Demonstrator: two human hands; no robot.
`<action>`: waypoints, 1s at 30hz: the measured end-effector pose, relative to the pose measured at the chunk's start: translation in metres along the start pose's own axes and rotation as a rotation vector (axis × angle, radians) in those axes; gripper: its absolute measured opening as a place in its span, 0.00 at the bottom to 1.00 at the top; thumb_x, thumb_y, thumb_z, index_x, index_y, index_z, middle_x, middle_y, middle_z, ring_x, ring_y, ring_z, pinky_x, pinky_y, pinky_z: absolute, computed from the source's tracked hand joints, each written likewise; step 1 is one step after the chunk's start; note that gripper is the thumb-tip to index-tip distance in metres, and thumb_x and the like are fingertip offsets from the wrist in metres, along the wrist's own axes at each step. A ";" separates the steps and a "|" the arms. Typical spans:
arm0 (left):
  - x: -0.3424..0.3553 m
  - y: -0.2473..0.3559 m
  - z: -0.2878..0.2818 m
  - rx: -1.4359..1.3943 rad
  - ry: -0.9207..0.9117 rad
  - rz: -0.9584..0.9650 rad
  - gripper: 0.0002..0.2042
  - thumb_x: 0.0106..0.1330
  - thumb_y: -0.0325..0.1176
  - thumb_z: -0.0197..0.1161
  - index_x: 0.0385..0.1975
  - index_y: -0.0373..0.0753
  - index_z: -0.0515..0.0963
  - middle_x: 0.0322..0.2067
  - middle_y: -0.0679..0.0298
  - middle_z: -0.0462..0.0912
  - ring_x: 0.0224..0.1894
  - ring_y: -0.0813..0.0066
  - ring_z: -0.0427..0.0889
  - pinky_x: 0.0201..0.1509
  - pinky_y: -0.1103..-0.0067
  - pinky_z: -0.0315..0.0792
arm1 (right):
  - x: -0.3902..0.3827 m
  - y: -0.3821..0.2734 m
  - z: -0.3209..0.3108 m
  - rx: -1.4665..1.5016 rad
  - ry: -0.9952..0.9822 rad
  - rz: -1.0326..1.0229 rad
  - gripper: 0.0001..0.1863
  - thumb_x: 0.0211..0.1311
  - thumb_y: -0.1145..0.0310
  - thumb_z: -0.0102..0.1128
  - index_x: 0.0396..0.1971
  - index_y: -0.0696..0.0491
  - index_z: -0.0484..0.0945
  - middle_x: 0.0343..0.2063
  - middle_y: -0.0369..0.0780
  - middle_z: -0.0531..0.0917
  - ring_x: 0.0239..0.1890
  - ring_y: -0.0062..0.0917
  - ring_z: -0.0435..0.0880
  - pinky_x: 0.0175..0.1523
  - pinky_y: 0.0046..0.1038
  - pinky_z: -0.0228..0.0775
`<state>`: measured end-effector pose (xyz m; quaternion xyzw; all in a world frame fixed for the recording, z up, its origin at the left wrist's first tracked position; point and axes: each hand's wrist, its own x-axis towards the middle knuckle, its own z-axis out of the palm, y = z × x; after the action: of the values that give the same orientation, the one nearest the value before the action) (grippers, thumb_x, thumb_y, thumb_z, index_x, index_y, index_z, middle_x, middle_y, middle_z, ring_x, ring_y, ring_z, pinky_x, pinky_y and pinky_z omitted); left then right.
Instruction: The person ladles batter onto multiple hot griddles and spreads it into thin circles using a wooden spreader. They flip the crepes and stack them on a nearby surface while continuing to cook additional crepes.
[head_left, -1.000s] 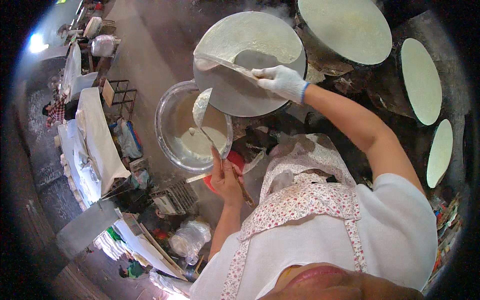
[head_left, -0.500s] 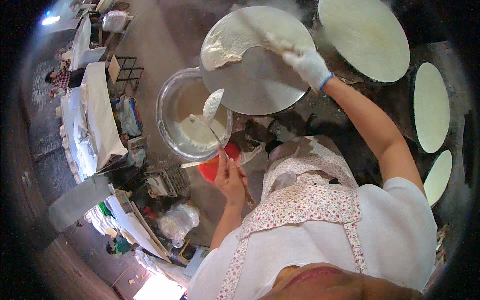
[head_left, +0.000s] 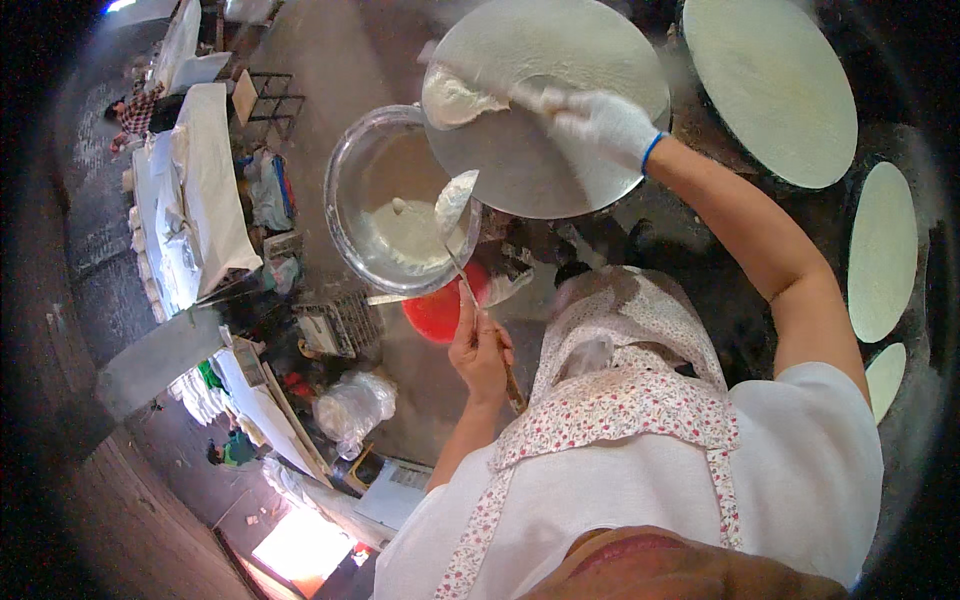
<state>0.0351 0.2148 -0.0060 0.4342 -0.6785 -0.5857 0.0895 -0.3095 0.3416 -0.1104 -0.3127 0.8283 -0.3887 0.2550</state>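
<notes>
My left hand (head_left: 480, 355) grips the long handle of a ladle (head_left: 457, 203), whose bowl is coated with white batter and tilts over a clear-walled bucket (head_left: 335, 190). Pale batter (head_left: 408, 230) lies in the bucket. My right hand (head_left: 605, 130), in a white glove with a blue cuff, is over a large round metal plate (head_left: 560, 190). Its fingers are curled and blurred around something batter-covered that I cannot make out. White batter (head_left: 540, 45) covers the plate's far part in a thin layer, with a thicker heap at its left; the near part is bare grey metal.
More round plates with pale sheets stand to the right: a large one (head_left: 770, 90), a narrower-looking one (head_left: 882, 250) and a small one (head_left: 886, 380). A red basin (head_left: 435, 315) sits below the bucket. Cloth-covered tables (head_left: 210, 190), a plastic bag (head_left: 355, 405) and other people are at left.
My right hand has swept left across the plate, and batter now covers more of its right side. The ladle stays over the bucket in my left hand. The whole view has shifted slightly.
</notes>
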 end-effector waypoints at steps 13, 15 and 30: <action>-0.001 -0.012 0.002 -0.036 0.055 -0.048 0.25 0.82 0.29 0.53 0.77 0.48 0.65 0.19 0.71 0.73 0.16 0.88 0.66 0.18 0.85 0.64 | -0.017 -0.023 -0.018 -0.027 -0.189 0.035 0.23 0.71 0.52 0.62 0.61 0.45 0.82 0.54 0.42 0.88 0.53 0.34 0.90 0.57 0.31 0.79; 0.002 -0.004 0.001 0.043 0.083 -0.052 0.25 0.82 0.29 0.52 0.77 0.48 0.65 0.19 0.72 0.73 0.16 0.88 0.66 0.18 0.85 0.64 | -0.046 -0.010 -0.020 0.072 -0.185 0.021 0.23 0.72 0.52 0.62 0.61 0.45 0.83 0.54 0.42 0.88 0.53 0.32 0.90 0.57 0.30 0.79; 0.141 0.010 0.030 0.024 0.092 0.155 0.24 0.81 0.30 0.53 0.76 0.51 0.68 0.18 0.72 0.72 0.16 0.87 0.65 0.18 0.84 0.63 | -0.070 0.041 -0.033 0.073 0.037 -0.077 0.18 0.72 0.58 0.66 0.60 0.37 0.85 0.47 0.42 0.90 0.46 0.24 0.92 0.48 0.26 0.82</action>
<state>-0.0742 0.1379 -0.0612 0.4078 -0.7123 -0.5482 0.1603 -0.2977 0.4282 -0.1115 -0.3276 0.8056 -0.4338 0.2354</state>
